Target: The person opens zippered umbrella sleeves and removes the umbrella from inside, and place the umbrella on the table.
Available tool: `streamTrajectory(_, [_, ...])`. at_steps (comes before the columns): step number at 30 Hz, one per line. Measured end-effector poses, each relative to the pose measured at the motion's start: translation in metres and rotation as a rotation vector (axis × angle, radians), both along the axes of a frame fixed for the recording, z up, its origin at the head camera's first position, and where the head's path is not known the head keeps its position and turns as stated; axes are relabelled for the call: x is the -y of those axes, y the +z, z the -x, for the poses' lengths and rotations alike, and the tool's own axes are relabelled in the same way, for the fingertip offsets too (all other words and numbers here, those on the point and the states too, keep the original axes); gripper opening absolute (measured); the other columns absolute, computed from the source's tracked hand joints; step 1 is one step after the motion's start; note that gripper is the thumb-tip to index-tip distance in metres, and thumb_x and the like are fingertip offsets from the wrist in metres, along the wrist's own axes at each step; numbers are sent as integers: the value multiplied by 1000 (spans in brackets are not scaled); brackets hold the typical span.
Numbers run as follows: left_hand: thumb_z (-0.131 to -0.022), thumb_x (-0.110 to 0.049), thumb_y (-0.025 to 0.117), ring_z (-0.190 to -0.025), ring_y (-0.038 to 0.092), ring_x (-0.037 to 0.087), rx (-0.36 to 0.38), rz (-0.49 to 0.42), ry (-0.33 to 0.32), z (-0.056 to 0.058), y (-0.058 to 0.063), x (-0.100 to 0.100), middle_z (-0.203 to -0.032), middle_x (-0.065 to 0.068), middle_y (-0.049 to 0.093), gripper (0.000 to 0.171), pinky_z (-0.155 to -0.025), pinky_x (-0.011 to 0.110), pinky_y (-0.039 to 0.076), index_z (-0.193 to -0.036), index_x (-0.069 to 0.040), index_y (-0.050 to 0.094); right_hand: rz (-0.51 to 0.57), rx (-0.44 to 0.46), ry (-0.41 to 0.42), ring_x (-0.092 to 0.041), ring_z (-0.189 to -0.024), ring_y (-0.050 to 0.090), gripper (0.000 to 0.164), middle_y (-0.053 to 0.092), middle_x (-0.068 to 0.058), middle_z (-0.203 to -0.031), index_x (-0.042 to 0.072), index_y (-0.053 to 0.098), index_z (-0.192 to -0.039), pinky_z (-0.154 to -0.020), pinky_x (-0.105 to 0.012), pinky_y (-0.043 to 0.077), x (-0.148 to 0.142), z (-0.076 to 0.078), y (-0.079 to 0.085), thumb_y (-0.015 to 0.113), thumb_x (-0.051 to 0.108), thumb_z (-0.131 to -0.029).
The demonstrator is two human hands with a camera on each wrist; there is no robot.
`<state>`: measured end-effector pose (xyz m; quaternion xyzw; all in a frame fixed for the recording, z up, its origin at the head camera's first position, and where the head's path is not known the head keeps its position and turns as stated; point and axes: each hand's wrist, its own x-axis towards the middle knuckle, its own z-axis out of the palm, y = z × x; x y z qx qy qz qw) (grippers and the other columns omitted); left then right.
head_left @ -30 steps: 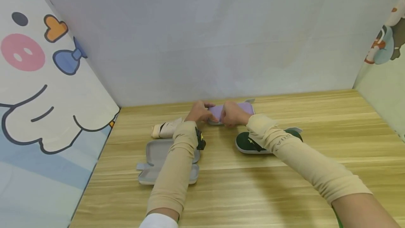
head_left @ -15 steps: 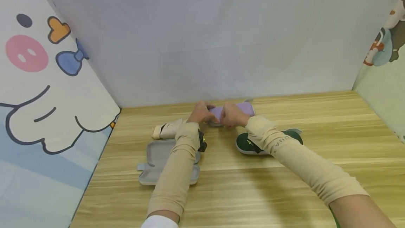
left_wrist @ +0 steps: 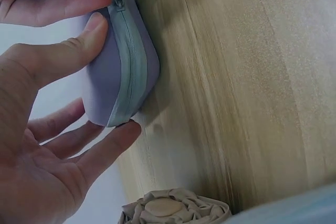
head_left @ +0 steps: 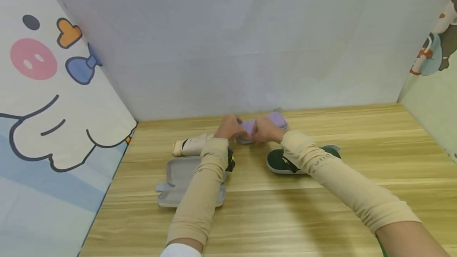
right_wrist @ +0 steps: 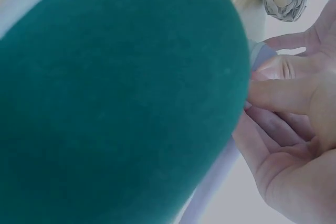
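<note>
At the far side of the table my left hand holds the left end of a lilac zip case. In the left wrist view its thumb presses the case's side and its fingers reach round the end. My right hand is curled at the case's near side. It pinches the zipper pull, seen in the left wrist view on a grey-green zip strip that looks closed below the pull. In the right wrist view, a dark green case hides much of the lilac one and some fingertips.
Under my right forearm lies the same green case, with a grey tab. An opened grey-lined case lies at the left, partly behind my left sleeve. Beyond it is a rolled beige bundle. A pale wall sheet rises behind the table.
The lilac case has turned slightly, its right end now farther back or higher. Both hands have shifted a little to the right with it, keeping their grip. The other objects stay put.
</note>
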<state>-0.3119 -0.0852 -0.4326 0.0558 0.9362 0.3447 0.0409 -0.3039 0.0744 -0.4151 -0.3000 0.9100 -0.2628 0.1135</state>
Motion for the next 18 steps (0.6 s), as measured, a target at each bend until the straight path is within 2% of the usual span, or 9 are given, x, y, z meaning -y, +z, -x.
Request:
streamTrajectory(1, [-62, -13, 86, -76, 60, 19, -7, 9, -4, -1, 0, 0, -92, 11, 68, 38, -65, 27, 50, -92, 2, 70, 0, -6, 4, -24, -55, 67, 18, 66, -13, -59, -7, 70, -62, -45, -21, 48, -1, -1, 0, 57, -9, -74])
streamTrajectory(3, [-62, -12, 84, -57, 47, 13, -28, 18, -14, -2, 0, -2, -68, 5, 58, 25, -51, 23, 40, -71, 0, 64, 9, -2, 4, -26, -56, 67, 19, 66, -14, -59, -8, 69, -61, -45, -21, 49, -2, -2, -1, 57, -9, -75])
streamTrajectory(6, [-61, -10, 81, -43, 24, 8, -41, 14, -25, -3, -1, -3, -47, -3, 32, 41, -41, 22, 23, -50, -8, 42, 19, 11, 2, -27, -56, 67, 19, 66, -16, -59, -9, 68, -60, -46, -22, 50, -4, -3, -1, 57, -8, -76])
streamTrajectory(7, [-62, -10, 80, -42, 19, 8, -42, 10, -29, -3, -1, -3, -45, -4, 24, 48, -40, 23, 20, -48, -10, 35, 26, 19, 0, -27, -56, 67, 19, 66, -16, -59, -9, 68, -61, -46, -23, 51, -4, -3, -1, 57, -8, -77])
streamTrajectory(9, [-61, -10, 81, -39, 16, 6, -39, -1, -21, -3, -1, -4, -42, -7, 20, 53, -38, 22, 18, -46, -13, 30, 32, 45, -13, -28, -57, 67, 19, 66, -17, -60, -9, 67, -61, -47, -24, 52, -5, -3, 1, 57, -8, -77])
streamTrajectory(14, [-60, -13, 83, -40, 16, 6, -42, 10, -11, -5, 0, -7, -42, -7, 20, 55, -37, 22, 18, -45, -13, 30, 26, 71, -27, -27, -57, 66, 20, 66, -18, -60, -9, 65, -58, -49, -25, 52, -7, -3, 2, 56, -10, -75])
streamTrajectory(18, [-59, -17, 85, -42, 20, 6, -89, 74, -42, -8, 2, -8, -43, -9, 20, 57, -39, 21, 20, -46, -14, 30, 33, 48, -16, -26, -56, 66, 20, 65, -17, -59, -8, 66, -57, -47, -24, 52, -10, -5, 1, 54, -11, -73])
